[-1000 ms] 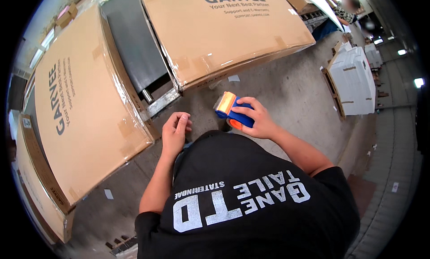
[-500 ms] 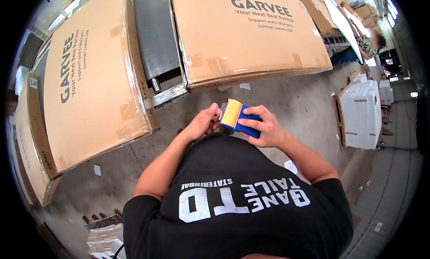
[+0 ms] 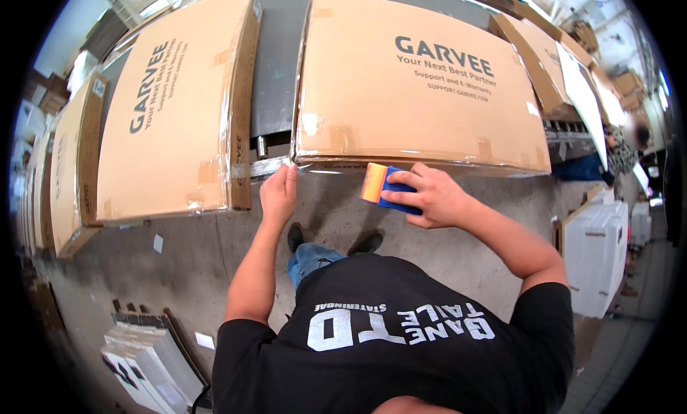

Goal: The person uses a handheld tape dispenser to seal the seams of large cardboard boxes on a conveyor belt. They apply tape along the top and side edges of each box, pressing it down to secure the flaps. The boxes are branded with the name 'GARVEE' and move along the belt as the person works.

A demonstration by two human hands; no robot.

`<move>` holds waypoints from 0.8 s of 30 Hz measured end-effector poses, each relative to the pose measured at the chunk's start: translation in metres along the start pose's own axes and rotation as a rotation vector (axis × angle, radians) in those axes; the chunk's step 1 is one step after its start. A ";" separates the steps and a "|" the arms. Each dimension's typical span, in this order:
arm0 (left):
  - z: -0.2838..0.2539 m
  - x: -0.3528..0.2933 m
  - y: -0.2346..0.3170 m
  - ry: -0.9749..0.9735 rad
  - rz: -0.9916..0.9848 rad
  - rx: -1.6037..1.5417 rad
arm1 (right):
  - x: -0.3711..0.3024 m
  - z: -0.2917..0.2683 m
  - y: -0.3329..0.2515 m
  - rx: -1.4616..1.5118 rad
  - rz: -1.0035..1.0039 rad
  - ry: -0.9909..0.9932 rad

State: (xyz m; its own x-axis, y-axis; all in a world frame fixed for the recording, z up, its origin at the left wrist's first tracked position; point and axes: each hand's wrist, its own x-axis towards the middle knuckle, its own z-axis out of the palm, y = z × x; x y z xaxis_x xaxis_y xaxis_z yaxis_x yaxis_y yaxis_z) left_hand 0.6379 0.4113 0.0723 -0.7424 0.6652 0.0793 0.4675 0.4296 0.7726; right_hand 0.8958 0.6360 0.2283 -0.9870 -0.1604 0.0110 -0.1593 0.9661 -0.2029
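My right hand (image 3: 429,197) is wrapped round a blue and orange tape dispenser (image 3: 375,184), just off the near edge of a large flat cardboard box (image 3: 408,120). My left hand (image 3: 279,190) is closed in a pinch by that box's near left corner. A faint gleam of clear tape (image 3: 323,172) runs from its fingers toward the dispenser along the box edge; the tape's full length is hard to make out. Shiny tape lies over the box's corners.
A second large carton (image 3: 179,128) lies to the left, with more cartons (image 3: 77,167) beyond it. The boxes rest on a dark conveyor (image 3: 275,63). White stacked panels (image 3: 595,253) stand at right, another stack (image 3: 150,364) at lower left. A person (image 3: 621,153) is at far right.
My hands have spread apart, the left moving left and up to the box corner, away from the dispenser. The boxes appear nearer the hands, and my feet now show.
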 end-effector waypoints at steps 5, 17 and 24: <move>0.018 0.003 0.014 0.162 0.088 0.230 | 0.005 -0.022 0.010 -0.189 -0.050 -0.092; 0.048 0.038 0.004 0.457 0.047 0.610 | 0.047 0.016 0.029 -0.296 -0.015 -0.183; 0.015 0.025 -0.010 0.601 -0.421 0.436 | 0.054 0.019 0.013 -0.299 0.005 -0.175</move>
State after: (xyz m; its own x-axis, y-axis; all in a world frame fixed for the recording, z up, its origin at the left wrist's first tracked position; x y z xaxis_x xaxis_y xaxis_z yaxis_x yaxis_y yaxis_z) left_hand 0.6222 0.4327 0.0570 -0.9666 0.0137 0.2558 0.1472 0.8471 0.5107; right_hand 0.8407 0.6363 0.2079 -0.9732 -0.1628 -0.1625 -0.1795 0.9793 0.0938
